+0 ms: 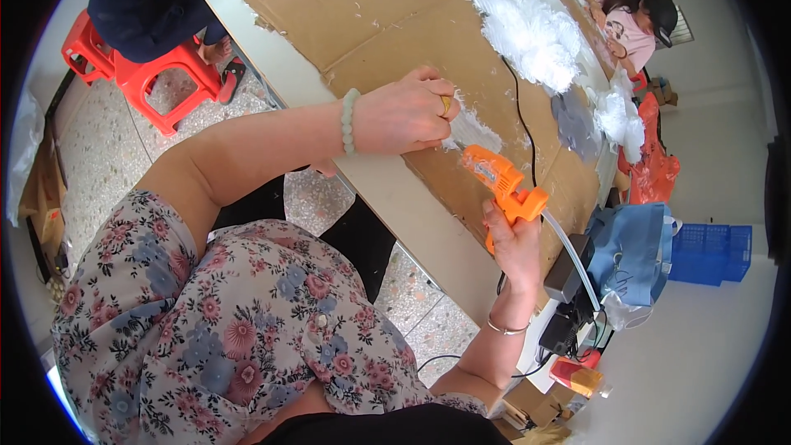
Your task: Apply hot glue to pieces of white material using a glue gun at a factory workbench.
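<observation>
In my right hand point(517, 249) is an orange hot glue gun point(497, 175), gripped by its handle, with a long translucent glue stick point(572, 251) trailing from its back. The gun's nozzle end points toward my left hand point(412, 113), close to its fingertips. Those fingers are pinched on a white feathery piece point(478, 132), which spreads out past them over a brown cardboard sheet point(371, 41). The exact spot where the nozzle meets the piece is partly hidden by the fingers.
Fluffy white heaps point(527, 33) lie along the far side. A black cord point(517, 107) crosses the cardboard. A blue bag point(630, 247) and a black box point(568, 268) stand at right. One person point(633, 29) works opposite; another sits on a red stool point(156, 82) at left.
</observation>
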A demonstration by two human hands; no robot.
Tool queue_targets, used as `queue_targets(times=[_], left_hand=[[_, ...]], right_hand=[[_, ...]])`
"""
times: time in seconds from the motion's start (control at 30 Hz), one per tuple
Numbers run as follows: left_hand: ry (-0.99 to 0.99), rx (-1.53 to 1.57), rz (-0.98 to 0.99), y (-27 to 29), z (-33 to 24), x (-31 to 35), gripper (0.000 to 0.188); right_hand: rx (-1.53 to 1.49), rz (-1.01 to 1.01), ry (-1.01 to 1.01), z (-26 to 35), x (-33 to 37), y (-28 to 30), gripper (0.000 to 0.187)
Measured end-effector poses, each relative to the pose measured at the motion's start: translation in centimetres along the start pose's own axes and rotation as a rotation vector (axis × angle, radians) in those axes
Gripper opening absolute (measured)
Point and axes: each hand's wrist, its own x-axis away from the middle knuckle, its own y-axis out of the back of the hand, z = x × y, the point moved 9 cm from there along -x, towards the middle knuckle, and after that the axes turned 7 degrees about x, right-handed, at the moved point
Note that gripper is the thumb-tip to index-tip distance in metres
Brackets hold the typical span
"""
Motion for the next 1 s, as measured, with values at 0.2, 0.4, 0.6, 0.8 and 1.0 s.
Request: queue_targets(times=[0.2,0.4,0.6,0.8,1.0], left_hand=[[0.126,0.074,-0.121,0.9,1.5,0.2,0.010],[0.249,0.040,-0.060,0.0,2.9,0.2,0.011],[0.272,0.063,-0.088,-0.2,3.5,0.2,0.012],[0.387,0.065,-0.102,0.2,4.2,0.5,0.019],[0.408,0.069,-0.073,-0.1,4.4,0.5,0.025]], right_hand=[[-0.016,-0.036,-0.005,0.3,0.9,0.7,0.017],[-0.004,-0.044,0.038,0.5,0.5,0.1,0.017],[0.098,-0.056,0.080,1.3,-0.6,-0.2,0.017],[0.054,-0.102,0.106,0.7,-1.6,0.3,0.017],[-0.048,-0.080,0.071,-0.1,-0.6,1.1,0.015]])
